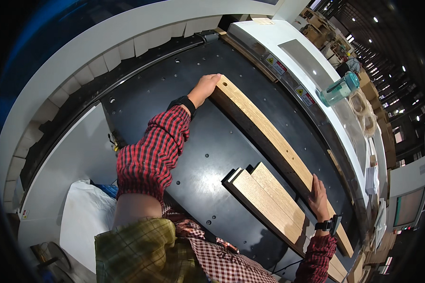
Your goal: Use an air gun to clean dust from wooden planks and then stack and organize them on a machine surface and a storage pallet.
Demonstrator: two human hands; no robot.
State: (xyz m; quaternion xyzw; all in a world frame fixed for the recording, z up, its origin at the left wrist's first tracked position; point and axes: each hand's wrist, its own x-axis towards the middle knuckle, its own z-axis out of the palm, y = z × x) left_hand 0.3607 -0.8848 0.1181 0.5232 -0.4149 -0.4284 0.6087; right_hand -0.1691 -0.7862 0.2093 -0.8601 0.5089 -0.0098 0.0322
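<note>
A long, pale wooden plank (269, 134) with a dark edge lies across the black machine bed (198, 160). My left hand (204, 88) grips its far end, next to a small drilled hole. Resting flat on the plank's near part is my right hand (318, 198), fingers spread along its side. Both arms wear red checked sleeves, each with a dark wrist device. Two shorter wooden boards (269, 203) are stacked on the bed just left of my right hand.
A white machine housing (288, 52) curves along the bed's far side, with a teal water bottle (339, 89) on top. A monitor (406, 207) stands at the right. White panels (75, 155) and a white bag (82, 214) sit at the left.
</note>
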